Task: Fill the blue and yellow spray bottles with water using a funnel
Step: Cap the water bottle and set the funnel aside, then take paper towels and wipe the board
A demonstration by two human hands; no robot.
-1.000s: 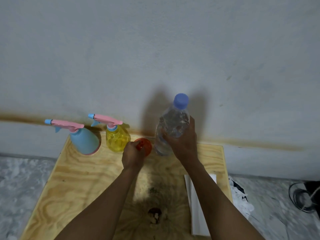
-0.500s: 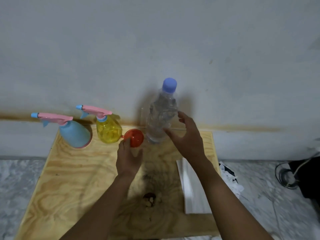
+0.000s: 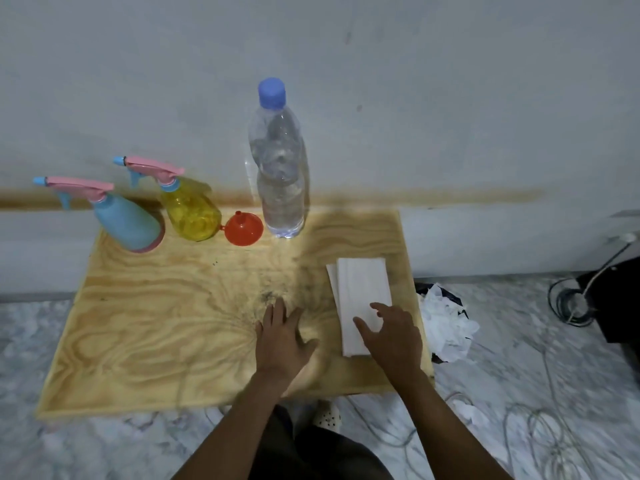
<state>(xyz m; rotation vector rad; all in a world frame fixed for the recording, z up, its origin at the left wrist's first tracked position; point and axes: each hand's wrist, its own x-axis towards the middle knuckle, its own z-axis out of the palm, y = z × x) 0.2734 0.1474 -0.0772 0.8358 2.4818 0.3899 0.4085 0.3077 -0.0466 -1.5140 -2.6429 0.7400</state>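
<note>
A blue spray bottle (image 3: 128,221) and a yellow spray bottle (image 3: 190,213), both with pink trigger heads on, stand at the back left of the wooden table (image 3: 145,317). An orange funnel (image 3: 243,229) lies beside the yellow one. Right of the funnel stands a clear water bottle (image 3: 280,174) with a blue cap on. My left hand (image 3: 282,337) hovers open over the table's front middle, fingers spread. My right hand (image 3: 391,330) is open over the near end of a folded white tissue (image 3: 362,285). Neither hand holds anything.
The table stands against a pale wall. A dark bag of crumpled white paper (image 3: 445,322) sits on the marble floor by the table's right edge. Cables (image 3: 571,303) and a black object (image 3: 620,299) lie further right. My foot (image 3: 327,414) shows below the front edge.
My right hand let go of the water bottle and my left hand left the funnel. Both hands drew back to the table's front; the right one is now over the tissue.
</note>
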